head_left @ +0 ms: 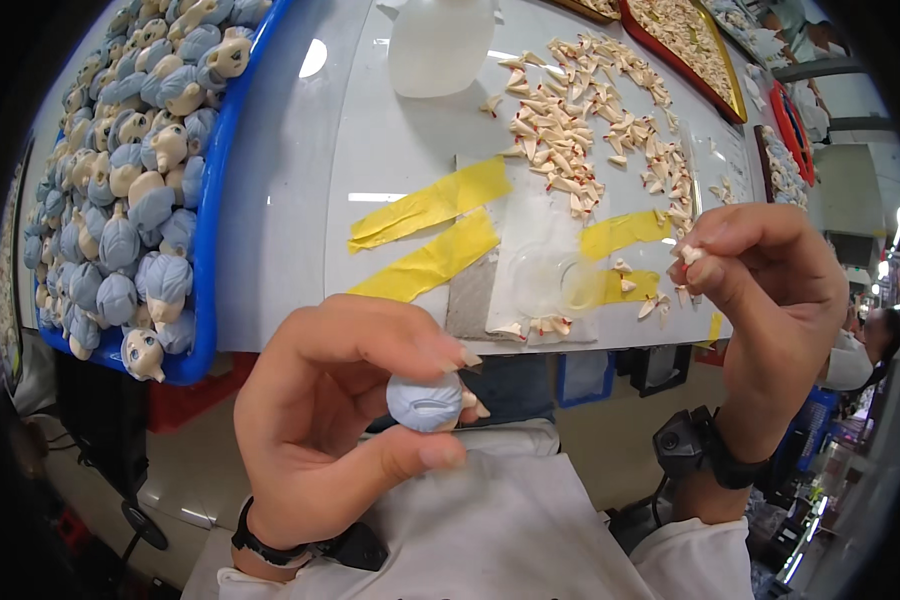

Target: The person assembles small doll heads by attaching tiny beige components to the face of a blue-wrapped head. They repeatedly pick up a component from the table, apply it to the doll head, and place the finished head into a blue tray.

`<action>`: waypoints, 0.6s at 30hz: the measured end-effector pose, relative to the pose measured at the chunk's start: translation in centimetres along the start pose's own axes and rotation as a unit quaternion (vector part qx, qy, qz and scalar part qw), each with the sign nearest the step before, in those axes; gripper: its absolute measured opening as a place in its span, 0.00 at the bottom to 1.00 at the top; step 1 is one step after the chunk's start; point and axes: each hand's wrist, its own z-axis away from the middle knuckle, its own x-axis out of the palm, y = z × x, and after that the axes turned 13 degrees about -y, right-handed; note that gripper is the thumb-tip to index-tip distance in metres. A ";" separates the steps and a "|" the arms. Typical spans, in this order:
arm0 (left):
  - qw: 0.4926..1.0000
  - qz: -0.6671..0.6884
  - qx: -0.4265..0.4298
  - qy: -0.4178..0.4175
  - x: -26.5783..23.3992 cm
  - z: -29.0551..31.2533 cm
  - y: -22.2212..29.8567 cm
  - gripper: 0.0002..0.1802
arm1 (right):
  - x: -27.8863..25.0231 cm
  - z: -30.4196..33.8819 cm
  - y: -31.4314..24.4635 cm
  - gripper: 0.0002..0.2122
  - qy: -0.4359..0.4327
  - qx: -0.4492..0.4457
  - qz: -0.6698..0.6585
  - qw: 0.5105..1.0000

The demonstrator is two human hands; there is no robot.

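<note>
My left hand point(315, 400) is closed on a small doll head point(425, 403) with light blue moulded hair, held in front of the table's near edge. A slot shows in the hair, and a cream part juts out beside my fingertips. Off to the right, my right hand point(775, 285) pinches a tiny cream piece point(690, 256) between thumb and fingertips, above the table. Its exact shape is mostly covered by the fingers. Many similar cream pointed pieces point(558, 135), some with red ends, lie loose on the white table point(300, 220). The two hands are well apart.
A blue tray point(208, 215) heaped with blue-haired doll heads point(120, 255) fills the left. Yellow tape strips point(435, 205) hold a board near the table edge, with a clear round dish point(555, 280) on it. A translucent container point(440, 50) and a red-and-gold tray point(725, 90) stand farther back.
</note>
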 end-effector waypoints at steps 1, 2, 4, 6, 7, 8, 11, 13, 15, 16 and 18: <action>1.000 -0.002 -0.002 0.004 0.0 0.0 0.1 0.22 | 0.2 -0.1 0.0 0.06 0.006 -0.005 0.001 1.000; 1.000 -0.011 -0.005 -0.002 -0.2 0.0 0.3 0.22 | 0.3 -0.3 0.0 0.06 0.011 -0.010 0.002 1.000; 0.995 -0.072 0.041 -0.060 -1.2 -0.3 0.0 0.22 | 0.5 -0.3 0.2 0.06 -0.017 -0.008 0.020 1.000; 0.975 -0.146 0.104 -0.130 -2.4 -0.7 -0.6 0.22 | 0.8 -0.6 0.3 0.07 -0.061 -0.028 0.074 0.995; 0.967 -0.168 0.120 -0.151 -2.7 -0.6 -0.6 0.22 | 1.1 -1.0 0.4 0.07 -0.091 -0.048 0.119 0.988; 0.970 -0.160 0.108 -0.145 -2.6 -0.4 -0.3 0.22 | 1.4 -1.2 0.4 0.07 -0.107 -0.060 0.162 0.979; 0.977 -0.128 0.080 -0.149 -2.7 0.1 -0.1 0.21 | 1.7 -1.5 -0.2 0.08 -0.120 -0.079 0.275 0.951; 0.984 -0.092 0.048 -0.146 -2.5 0.2 0.2 0.21 | 1.8 -1.7 -0.6 0.08 -0.128 -0.089 0.312 0.937; 0.986 -0.056 0.018 -0.154 -2.1 -0.2 0.5 0.22 | 2.1 -1.8 -0.7 0.08 -0.123 -0.099 0.337 0.928; 0.985 -0.046 0.011 -0.166 -2.1 -0.4 0.5 0.22 | 2.3 -1.8 -0.7 0.08 -0.111 -0.103 0.351 0.924; 0.978 -0.046 0.022 -0.203 -2.6 -0.5 0.1 0.22 | 2.4 -1.8 -0.6 0.08 -0.100 -0.109 0.366 0.919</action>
